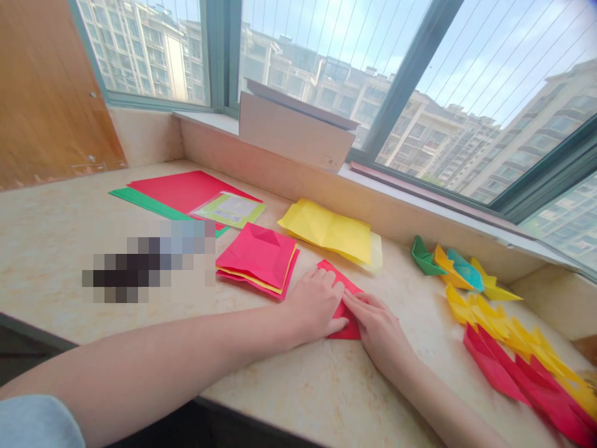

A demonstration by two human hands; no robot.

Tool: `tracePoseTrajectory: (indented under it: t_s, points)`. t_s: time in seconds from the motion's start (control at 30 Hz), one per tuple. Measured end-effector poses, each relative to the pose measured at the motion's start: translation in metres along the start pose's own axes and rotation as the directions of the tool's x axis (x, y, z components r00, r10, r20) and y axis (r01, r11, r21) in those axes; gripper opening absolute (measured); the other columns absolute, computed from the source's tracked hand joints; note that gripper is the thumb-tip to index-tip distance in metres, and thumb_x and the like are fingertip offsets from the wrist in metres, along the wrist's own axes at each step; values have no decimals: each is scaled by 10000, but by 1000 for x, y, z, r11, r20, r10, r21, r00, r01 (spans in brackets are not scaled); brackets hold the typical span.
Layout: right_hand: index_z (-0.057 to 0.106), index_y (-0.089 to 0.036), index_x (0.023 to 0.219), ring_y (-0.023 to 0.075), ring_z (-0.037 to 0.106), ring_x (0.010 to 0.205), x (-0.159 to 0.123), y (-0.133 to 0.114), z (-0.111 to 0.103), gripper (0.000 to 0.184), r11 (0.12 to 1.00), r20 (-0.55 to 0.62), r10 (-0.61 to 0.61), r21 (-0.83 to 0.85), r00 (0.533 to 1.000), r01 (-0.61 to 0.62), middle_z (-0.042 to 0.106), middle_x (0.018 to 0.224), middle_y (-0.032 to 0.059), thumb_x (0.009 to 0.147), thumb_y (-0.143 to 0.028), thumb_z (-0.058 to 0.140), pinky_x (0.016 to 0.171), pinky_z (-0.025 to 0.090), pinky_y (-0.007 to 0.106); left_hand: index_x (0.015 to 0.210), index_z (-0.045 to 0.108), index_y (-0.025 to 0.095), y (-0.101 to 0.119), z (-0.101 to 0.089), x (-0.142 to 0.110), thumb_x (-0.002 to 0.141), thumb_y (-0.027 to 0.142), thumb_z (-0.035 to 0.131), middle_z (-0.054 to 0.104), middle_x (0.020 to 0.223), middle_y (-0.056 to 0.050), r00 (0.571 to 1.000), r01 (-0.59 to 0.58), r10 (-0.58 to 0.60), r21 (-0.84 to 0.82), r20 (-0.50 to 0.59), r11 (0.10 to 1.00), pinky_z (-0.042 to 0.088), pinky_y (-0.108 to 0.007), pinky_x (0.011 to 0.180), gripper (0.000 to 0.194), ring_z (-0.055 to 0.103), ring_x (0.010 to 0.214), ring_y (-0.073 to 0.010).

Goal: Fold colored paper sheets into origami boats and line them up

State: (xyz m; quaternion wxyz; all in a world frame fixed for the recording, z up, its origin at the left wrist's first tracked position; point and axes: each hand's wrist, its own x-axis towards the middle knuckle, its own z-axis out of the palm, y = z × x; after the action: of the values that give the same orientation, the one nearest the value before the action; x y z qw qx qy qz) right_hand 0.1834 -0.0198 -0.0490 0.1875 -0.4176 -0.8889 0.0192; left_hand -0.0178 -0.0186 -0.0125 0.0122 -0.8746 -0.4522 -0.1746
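A folded sheet of red paper (349,327) lies on the stone counter in front of me. My left hand (314,305) rests on its left part, fingers curled and pressed down, with the thumb near the lower edge. From the right, my right hand (375,320) presses on the same paper, its fingers close together and meeting the left fingertips. Both hands cover much of the sheet, so its folds are partly hidden. Just left of the left hand is a stack of creased red and yellow paper (259,255).
Yellow creased sheets (331,230) lie behind the hands. Flat red sheets (186,186), a green sheet (140,202) and a paper packet (231,210) are back left. Folded yellow boats (504,317), red boats (522,373) and a green boat (425,258) stand right. A white box (293,130) stands on the sill.
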Motion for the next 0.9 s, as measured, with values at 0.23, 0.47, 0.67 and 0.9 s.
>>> tracePoseTrajectory:
  t_s: [0.23,0.47,0.67,0.9]
  points:
    - [619,-174,1301,254,595,1138,4,-6,-6,548,1000,17,5,-24,1000,-4,679,1249,74,829,44,444,978,511,416,1337,508,47,-15,14,3,779,670,570,465,1431,-244,1000,-10,10,7,22,1000,234,-488,1142,838,362,1372,-374]
    - [660,-194,1251,259,638,1099,5,-10,-10,491,997,30,-36,-69,999,38,687,1233,82,844,13,479,945,535,417,1239,611,59,-19,17,6,784,705,524,603,1285,-231,994,24,-24,4,110,1000,334,-485,1094,795,509,1254,-382]
    - [588,-159,1340,271,567,1252,-7,-10,-11,519,999,88,25,32,996,-28,582,1368,117,848,-42,474,1060,466,445,1193,641,49,-17,10,9,803,687,513,615,1272,-241,990,0,-6,40,143,999,370,-476,1067,758,526,1239,-388]
    - [199,-157,1539,256,138,1486,-21,-16,-33,666,965,446,59,204,893,-165,120,1607,81,982,-438,432,1211,191,479,1367,529,124,-17,9,3,867,653,456,533,1390,-218,986,-22,19,11,167,1000,309,-482,1111,732,420,1351,-377]
